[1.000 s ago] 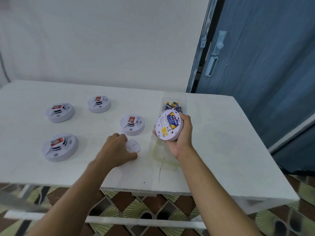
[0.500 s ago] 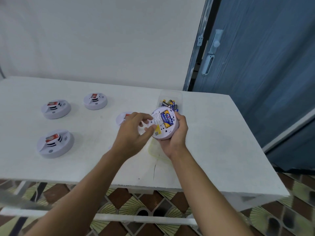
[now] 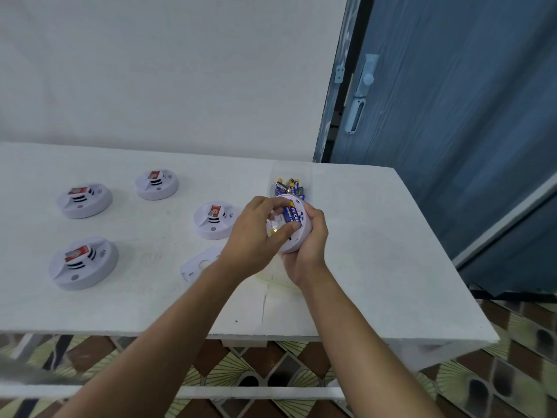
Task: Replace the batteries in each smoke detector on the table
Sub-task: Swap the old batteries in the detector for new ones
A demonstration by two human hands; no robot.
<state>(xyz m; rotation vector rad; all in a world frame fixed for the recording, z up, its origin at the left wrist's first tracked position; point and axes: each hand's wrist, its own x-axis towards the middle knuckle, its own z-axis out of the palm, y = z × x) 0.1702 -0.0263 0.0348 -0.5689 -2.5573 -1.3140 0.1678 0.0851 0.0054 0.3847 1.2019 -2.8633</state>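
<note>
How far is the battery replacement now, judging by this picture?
Done: cover plate off, lying on the table. In hand: the right hand holds the open detector; the left hand touches its batteries. Left: four detectors sit face up, apparently unopened.

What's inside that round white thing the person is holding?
A blue-and-yellow battery sits in the open back of the smoke detector. The left hand covers the rest, so further batteries cannot be seen.

Four round white smoke detectors [image 3: 215, 220] and a flat white cover plate [image 3: 200, 265] obstruct the white table's [image 3: 376, 236] left half. The right side is passable beyond the clear plastic battery tub [image 3: 307, 179].
</note>
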